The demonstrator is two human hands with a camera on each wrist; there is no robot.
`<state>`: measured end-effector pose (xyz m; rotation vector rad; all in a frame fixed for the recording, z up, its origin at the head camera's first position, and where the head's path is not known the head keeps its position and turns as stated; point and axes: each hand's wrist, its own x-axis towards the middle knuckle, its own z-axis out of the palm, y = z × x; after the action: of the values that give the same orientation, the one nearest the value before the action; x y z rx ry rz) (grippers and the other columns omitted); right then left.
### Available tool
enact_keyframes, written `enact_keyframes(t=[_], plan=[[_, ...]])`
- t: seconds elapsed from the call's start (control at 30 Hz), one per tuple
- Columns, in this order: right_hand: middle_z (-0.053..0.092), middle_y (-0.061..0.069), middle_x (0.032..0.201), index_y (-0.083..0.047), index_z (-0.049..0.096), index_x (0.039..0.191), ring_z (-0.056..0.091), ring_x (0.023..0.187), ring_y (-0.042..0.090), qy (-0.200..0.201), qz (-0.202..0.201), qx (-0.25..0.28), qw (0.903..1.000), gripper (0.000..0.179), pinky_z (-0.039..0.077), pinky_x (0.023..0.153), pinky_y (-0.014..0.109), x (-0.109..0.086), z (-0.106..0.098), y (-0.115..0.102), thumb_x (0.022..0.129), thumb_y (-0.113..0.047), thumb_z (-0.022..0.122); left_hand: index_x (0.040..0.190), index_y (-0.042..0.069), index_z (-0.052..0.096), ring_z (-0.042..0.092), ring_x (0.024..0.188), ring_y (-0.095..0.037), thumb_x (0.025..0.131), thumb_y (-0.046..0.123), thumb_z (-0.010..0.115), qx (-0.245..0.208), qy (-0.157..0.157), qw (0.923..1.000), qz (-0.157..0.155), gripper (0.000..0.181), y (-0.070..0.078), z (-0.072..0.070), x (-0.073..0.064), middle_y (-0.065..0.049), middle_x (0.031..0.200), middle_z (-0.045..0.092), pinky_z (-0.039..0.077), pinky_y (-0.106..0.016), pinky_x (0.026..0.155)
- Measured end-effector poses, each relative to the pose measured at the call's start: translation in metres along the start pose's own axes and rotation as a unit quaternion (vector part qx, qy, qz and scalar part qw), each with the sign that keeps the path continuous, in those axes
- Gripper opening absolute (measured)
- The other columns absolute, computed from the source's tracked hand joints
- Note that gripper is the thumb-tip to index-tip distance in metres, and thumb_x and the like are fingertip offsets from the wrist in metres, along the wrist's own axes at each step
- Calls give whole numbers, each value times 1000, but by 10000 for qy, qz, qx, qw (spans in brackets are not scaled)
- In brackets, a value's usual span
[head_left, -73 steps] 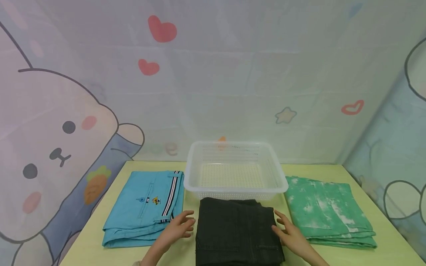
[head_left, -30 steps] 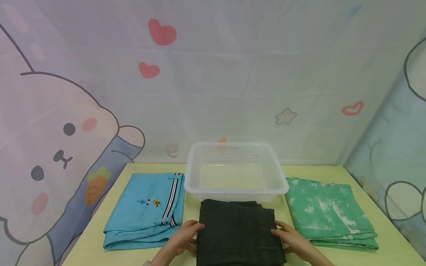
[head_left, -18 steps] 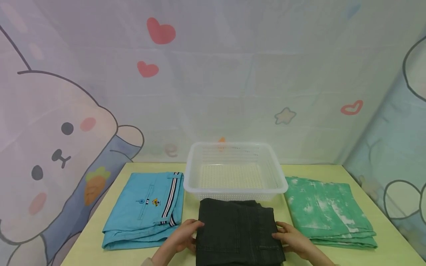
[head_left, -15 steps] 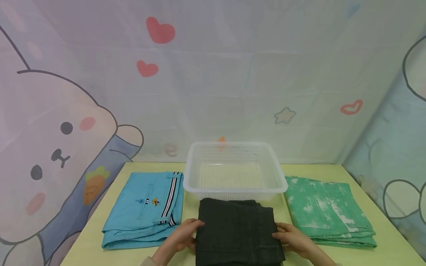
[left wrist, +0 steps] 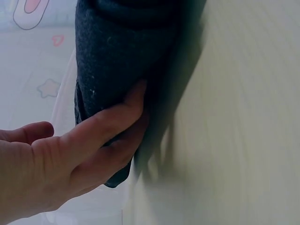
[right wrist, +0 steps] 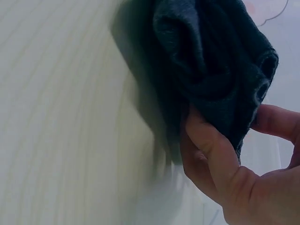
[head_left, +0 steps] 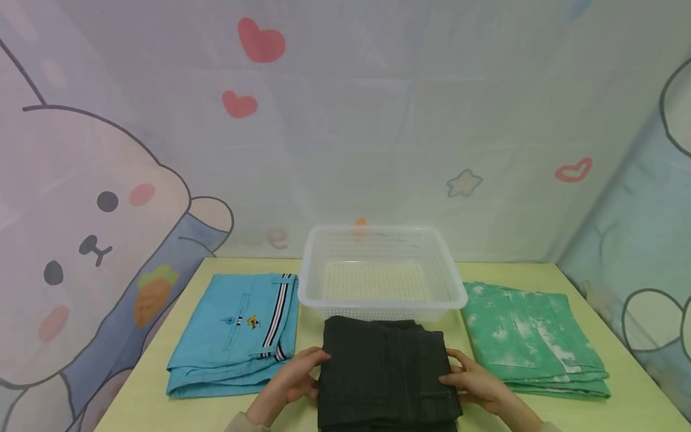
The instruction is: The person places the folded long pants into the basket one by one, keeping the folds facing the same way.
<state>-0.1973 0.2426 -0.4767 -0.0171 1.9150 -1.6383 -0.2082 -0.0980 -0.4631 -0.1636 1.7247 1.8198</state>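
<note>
Folded black trousers point(head_left: 388, 372) lie at the front middle of the table, in front of the white basket point(head_left: 382, 305). My left hand point(head_left: 297, 378) grips their left side, thumb at the top edge. In the left wrist view, its fingers point(left wrist: 105, 124) curl in under the thick dark fold. On the opposite side my right hand point(head_left: 477, 384) pinches the trousers, thumb over the top. The right wrist view shows its fingers point(right wrist: 211, 145) tucked beneath the layered cloth point(right wrist: 211, 61). The underside of the stack is hidden from the head view.
Folded blue trousers point(head_left: 232, 330) with a striped waistband lie to the left. Folded green-and-white cloth point(head_left: 531, 336) lies to the right. The perforated basket stands near the back edge of the pale yellow table point(head_left: 146, 384), before a printed curtain point(head_left: 378, 120).
My left hand has moved right, from beside the black trousers onto their left edge. My right hand's fingers have gone under the right edge. The trousers lie in about the same place.
</note>
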Motion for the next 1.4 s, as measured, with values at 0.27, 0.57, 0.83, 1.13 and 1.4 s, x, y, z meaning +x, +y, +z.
enact_keyframes(t=[0.27,0.57,0.83,1.13,1.4], plan=[[38,28,133,0,-3,139,60,99,24,-214,-101,299,9993,84,48,82,45,-5,0,-2,84,-13,59,127,-4,31,50,100,-48,91,19,38,-54,-47,9999,120,43,0,0,-3,-30,136,23,46,-55,72],[52,18,123,0,-5,139,62,95,23,-232,-182,393,9988,84,50,77,43,-10,3,-4,84,-11,58,131,-5,26,49,101,-49,92,20,38,14,-44,9999,144,48,3,0,-7,-32,136,21,46,-55,71],[56,12,119,-1,-4,139,62,94,23,-176,-228,416,9987,83,50,77,44,-14,6,-6,84,-10,57,131,-5,27,51,99,-46,92,20,38,68,-48,9999,148,47,5,1,-10,-32,136,23,47,-52,69],[49,22,125,0,-6,139,61,96,23,-165,-248,334,9990,83,49,79,45,-19,9,-9,85,-11,57,132,-5,26,54,95,-42,93,21,37,101,-99,9998,170,48,6,2,-15,-32,136,22,47,-50,65],[47,24,126,1,-7,139,60,98,23,-168,-353,290,9988,86,49,80,46,-24,10,-13,84,-13,58,133,-5,27,56,93,-39,93,22,37,191,-139,9993,296,49,10,3,-20,-32,136,23,49,-47,63]])
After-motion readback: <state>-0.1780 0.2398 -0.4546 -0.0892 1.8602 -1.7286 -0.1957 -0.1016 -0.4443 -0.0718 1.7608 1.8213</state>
